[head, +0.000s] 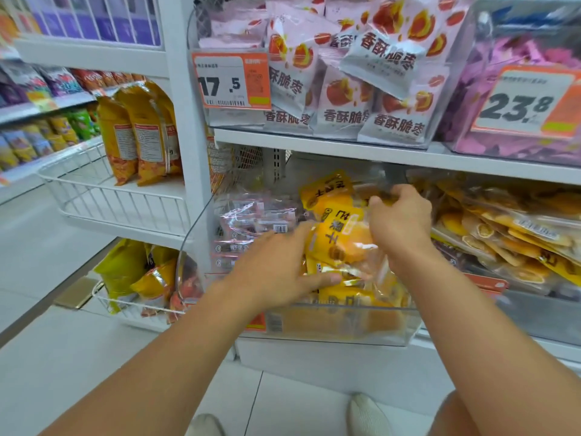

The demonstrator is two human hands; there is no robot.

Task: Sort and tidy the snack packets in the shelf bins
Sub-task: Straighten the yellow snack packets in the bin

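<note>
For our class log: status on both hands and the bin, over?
Left hand flat on yellow snack packets. Right hand gripping one packet. Clear plastic bin crowded; nothing blocking.

yellow snack packets point(342, 234) heaped upright in clear shelf bin point(345, 325), clear-wrapped packets point(254, 221) stacked beside them at left

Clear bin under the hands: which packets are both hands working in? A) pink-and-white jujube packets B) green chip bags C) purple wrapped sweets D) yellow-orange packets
D: the left hand lies on the yellow-orange packets in the clear bin, and the right hand grips one at the back; the pink-and-white jujube packets sit on the shelf above.
</note>
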